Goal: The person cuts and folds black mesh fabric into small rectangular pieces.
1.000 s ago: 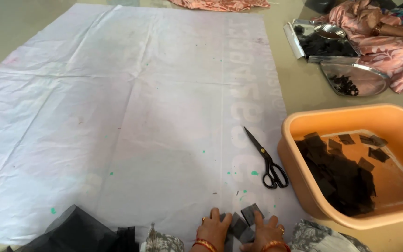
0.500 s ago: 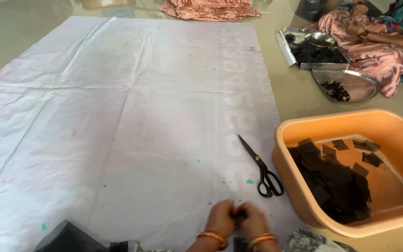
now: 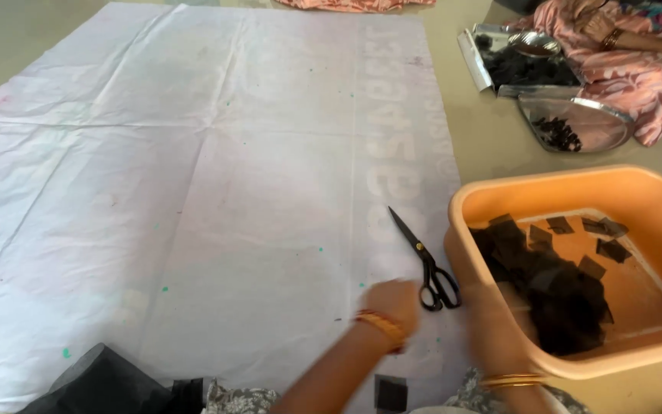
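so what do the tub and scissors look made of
Tub: looks like plastic, with smooth, evenly orange, thick rounded walls and a dull sheen. Scissors: probably metal blades, thin and dark; the looped handles are black, either painted or plastic, hard to tell.

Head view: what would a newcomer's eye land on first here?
The orange tub at right, half full of dark cut squares, stands out most. Black scissors lie beside it on the big white sheet. Both blurred hands sit near the bottom edge, the left hand by the scissor handles, the right hand against the tub.
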